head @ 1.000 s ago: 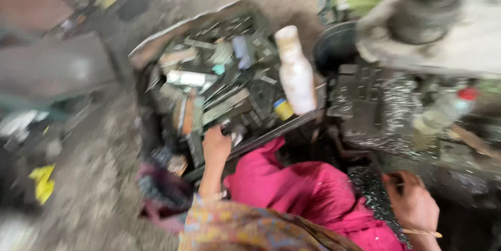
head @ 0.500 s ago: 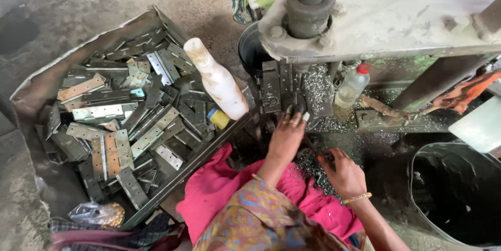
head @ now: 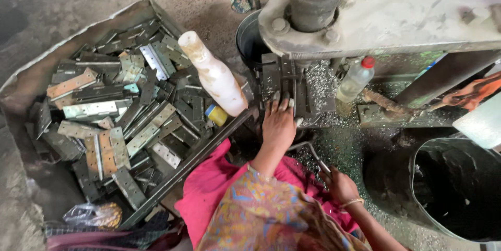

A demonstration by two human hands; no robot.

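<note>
Lying well off the left hand's (head: 279, 126) outer side, a dented metal tray of flat grey steel hinge plates (head: 104, 120) waits. That hand, fingers together, presses a dark metal piece (head: 286, 86) on the grey press bed (head: 313, 94), apparently seating it; alignment looks needed next. Close beside it, the right hand (head: 340, 184) grips a bent steel lever (head: 312, 152). Room is tight under the press head, open toward the black bin (head: 449, 188).
</note>
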